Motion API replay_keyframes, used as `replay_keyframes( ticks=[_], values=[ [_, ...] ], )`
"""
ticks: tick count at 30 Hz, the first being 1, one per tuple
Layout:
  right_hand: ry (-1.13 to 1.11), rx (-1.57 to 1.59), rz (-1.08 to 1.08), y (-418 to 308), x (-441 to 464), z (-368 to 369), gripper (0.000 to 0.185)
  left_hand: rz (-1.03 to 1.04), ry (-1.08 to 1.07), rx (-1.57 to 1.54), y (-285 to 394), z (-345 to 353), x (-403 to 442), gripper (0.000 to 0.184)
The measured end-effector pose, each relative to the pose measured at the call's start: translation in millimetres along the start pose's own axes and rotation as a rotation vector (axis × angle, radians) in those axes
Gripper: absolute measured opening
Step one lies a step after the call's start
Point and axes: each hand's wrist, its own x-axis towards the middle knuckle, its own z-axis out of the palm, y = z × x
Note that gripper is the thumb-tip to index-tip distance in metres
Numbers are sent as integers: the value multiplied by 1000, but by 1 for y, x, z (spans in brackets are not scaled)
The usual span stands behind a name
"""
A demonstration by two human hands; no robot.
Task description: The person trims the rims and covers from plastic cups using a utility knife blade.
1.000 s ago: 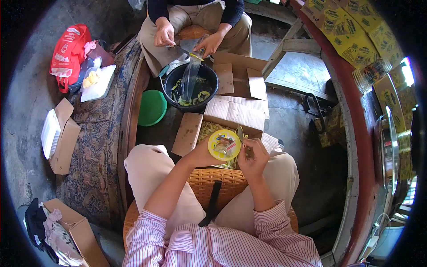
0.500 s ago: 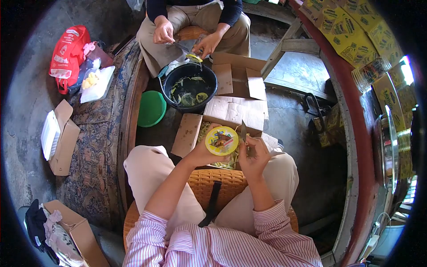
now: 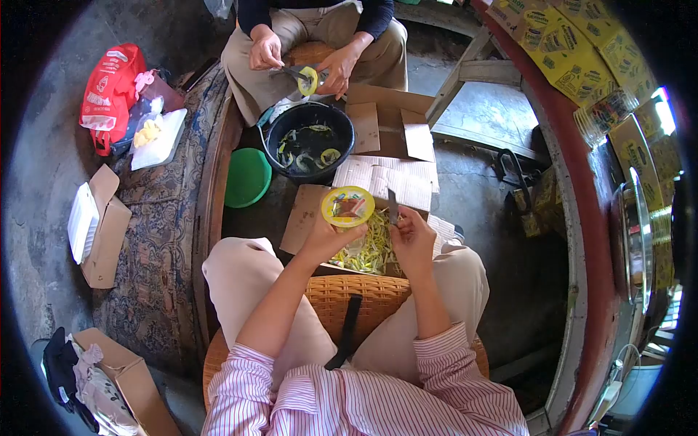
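My left hand [image 3: 329, 241] is closed around a clear plastic cup with a printed, yellow-rimmed lid [image 3: 348, 207], its top turned up toward me. To its right, my right hand [image 3: 413, 240] grips a small knife [image 3: 393, 206], blade pointing up and apart from the cup. Below both hands is an open cardboard box [image 3: 305, 218] holding many thin yellow-green strips [image 3: 369, 247]. Across from me, a person's hands [image 3: 337, 70] hold a yellow-rimmed cup piece [image 3: 307, 81] and a dark blade over a black bucket [image 3: 311, 171].
Pieces of yellow rim lie inside the bucket. A green basin [image 3: 247, 179] stands left of it, and another open box [image 3: 396, 123] stands to its right. A patterned couch [image 3: 149, 240] runs along my left. The red-edged shelf [image 3: 586, 363] bounds the right side.
My left hand has moved the cup up and left, uncovering more of the strips. The knife has shifted slightly down and left, away from the cup. The other person has raised their cup piece.
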Motion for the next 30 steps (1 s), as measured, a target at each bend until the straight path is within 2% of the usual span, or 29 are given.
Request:
replay_keyframes(
  ticks=[3, 6, 12, 15, 24, 30],
  values=[
    [-101, -54, 42, 13, 0, 6, 47, 80, 41, -23, 0, 2, 0, 56],
    [-157, -69, 97, 16, 0, 11, 57, 71, 30, -46, 4, 0, 0, 55],
    [-181, -137, 65, 18, -1, 13, 72, 62, 15, -62, 4, -1, 0, 67],
    [-198, -125, 52, 20, -1, 13, 73, 90, 11, -57, -1, -3, -1, 70],
    [-61, 136, 76, 15, -1, 16, 58, 113, 19, -199, 3, -2, 0, 77],
    [47, 172, -44, -7, 0, 10, 46, 206, 31, -91, 7, -1, -1, 78]
  ],
)
